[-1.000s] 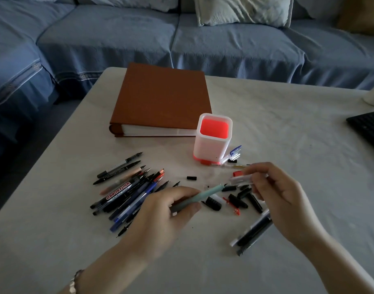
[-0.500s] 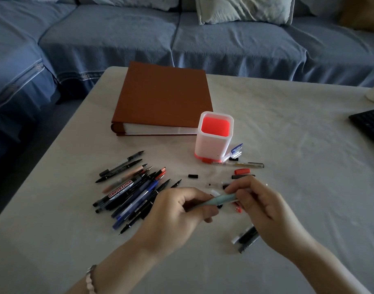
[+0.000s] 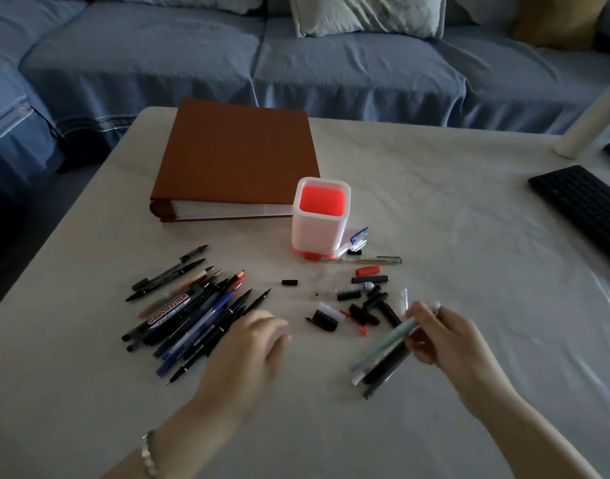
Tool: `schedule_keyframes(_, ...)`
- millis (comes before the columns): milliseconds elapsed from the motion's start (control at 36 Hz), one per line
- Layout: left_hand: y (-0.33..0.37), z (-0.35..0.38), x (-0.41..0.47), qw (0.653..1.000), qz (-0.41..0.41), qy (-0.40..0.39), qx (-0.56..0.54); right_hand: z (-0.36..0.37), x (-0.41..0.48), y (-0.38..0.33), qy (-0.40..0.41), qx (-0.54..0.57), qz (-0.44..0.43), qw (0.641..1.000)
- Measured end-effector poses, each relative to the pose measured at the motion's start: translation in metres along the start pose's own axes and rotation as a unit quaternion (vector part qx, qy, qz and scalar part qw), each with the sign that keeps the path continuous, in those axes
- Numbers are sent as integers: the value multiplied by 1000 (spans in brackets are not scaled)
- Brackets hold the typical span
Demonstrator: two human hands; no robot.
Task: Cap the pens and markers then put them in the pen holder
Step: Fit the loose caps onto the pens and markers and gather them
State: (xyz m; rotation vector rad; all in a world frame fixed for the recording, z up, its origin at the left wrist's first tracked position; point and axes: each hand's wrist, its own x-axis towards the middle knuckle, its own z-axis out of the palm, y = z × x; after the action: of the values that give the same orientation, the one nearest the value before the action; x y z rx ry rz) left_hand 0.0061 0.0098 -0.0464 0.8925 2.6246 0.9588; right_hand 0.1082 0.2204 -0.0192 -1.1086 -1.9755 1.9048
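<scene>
Blue sofa (image 3: 193, 63) is seen at twelve o'clock beyond the bench (image 3: 435, 209). At centre, the pen holder (image 3: 320, 216) stays unfilled. Since a moment ago, the pale green pen (image 3: 386, 344) is carried to four o'clock, pinched by the right hand (image 3: 442, 337); the left hand (image 3: 248, 347), released, reaches the uncapped pens (image 3: 193, 312).
</scene>
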Motion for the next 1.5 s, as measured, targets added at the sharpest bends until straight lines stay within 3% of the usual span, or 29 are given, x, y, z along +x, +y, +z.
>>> schedule_keyframes(111,-32,4,7,989,-10,61,137,-33,16,10,55,-103,-28,993)
schedule_keyframes(278,-41,7,10,973,-18,52,224,-38,34,40,66,-305,-24,950)
schedule_keyframes(583,-36,7,25,960,3,18,279,-35,29,45,70,-349,-4,934)
schedule_keyframes(778,-26,5,25,987,-51,35,146,-39,31,48,71,-350,31,933)
schedule_keyframes(917,-17,-2,23,994,-50,75,68,-32,34,32,56,-493,40,867)
schedule_keyframes(972,-13,-5,22,995,-42,84,44,-26,35,21,56,-527,7,848)
schedule_keyframes(1083,-5,-11,18,994,-53,90,-36,-9,43,6,38,-453,-122,882)
schedule_keyframes(1194,0,-13,13,991,-64,83,-83,12,54,-1,-15,-442,-175,880)
schedule_keyframes(1278,-1,-15,10,991,-49,84,-94,29,60,-1,-67,-465,-196,861)
schedule_keyframes(1361,-4,-16,8,990,-47,89,-95,42,62,2,-106,-531,-206,815)
schedule_keyframes(1500,-9,-17,3,991,-54,86,-91,52,66,4,-90,-571,-208,789)
